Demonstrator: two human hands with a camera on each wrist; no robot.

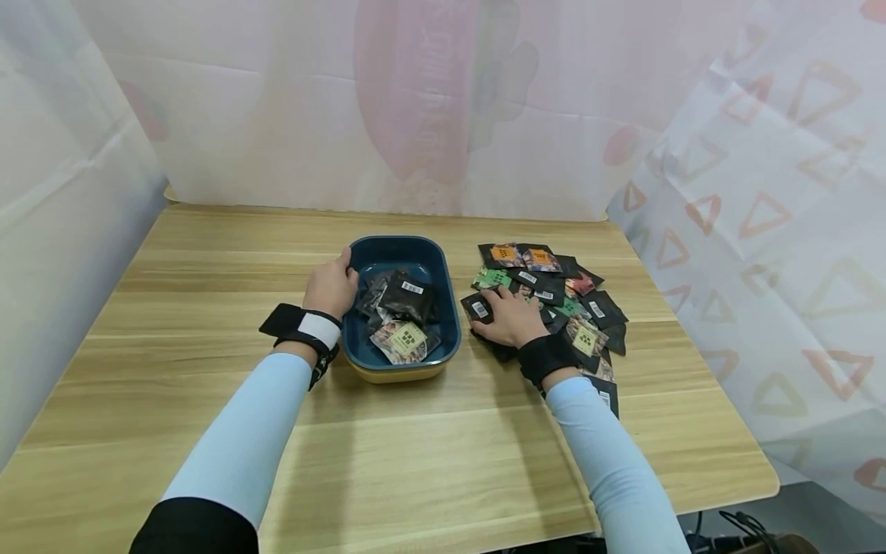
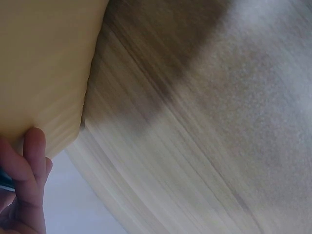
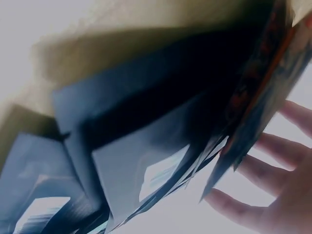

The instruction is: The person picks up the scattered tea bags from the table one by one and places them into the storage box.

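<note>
From the head camera, a dark blue oblong plastic tray with a yellow underside (image 1: 448, 308) sits mid-table on the pale wooden table (image 1: 208, 254). It holds a few small dark foil sachets (image 1: 404, 308), loosely heaped. The left hand (image 1: 332, 286) grips the tray's left rim, thumb over the edge. Just right of the tray lies a scattered pile of small black, green and orange foil sachets (image 1: 574, 296); the right hand (image 1: 508, 317) rests on its near-left part, fingers spread and flat, touching a black sachet with a white barcode label (image 1: 478, 308). Whether it pinches that one I cannot tell.

These sachets look light, thin, flexible and slick; an edge or corner pinch seems best.

The left wrist view shows fingers (image 2: 30, 170) against the tray's yellow wall (image 2: 44, 63).

The right wrist view, blurred, shows straight fingers (image 3: 273, 161) beside overlapping dark sachets.
</note>
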